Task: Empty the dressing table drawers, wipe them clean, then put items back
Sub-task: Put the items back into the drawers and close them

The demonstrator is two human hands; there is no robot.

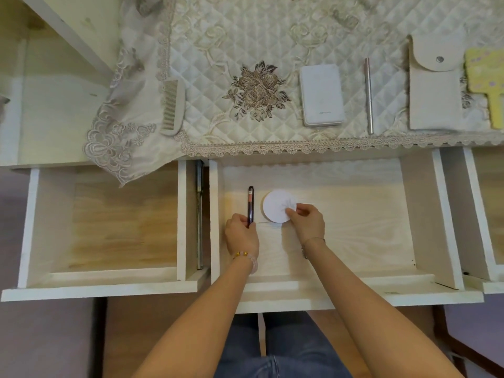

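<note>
The middle drawer point(381, 241) is pulled out below the table edge. Inside it, my left hand point(241, 236) grips the lower end of a dark pen-shaped tube point(250, 203) that lies pointing away from me. Just to its right, my right hand point(308, 222) pinches the edge of a round white compact point(276, 204) resting on the drawer floor. The left drawer point(122, 227) is also open and shows only its bare wooden bottom.
On the quilted lace cloth point(245, 36) lie a comb point(171, 107), a white rectangular case point(321, 95), a thin metal stick point(368, 96), a cream snap pouch point(433, 88) and a yellow hand mirror point(488, 77). A third drawer point(480, 214) shows at the right edge.
</note>
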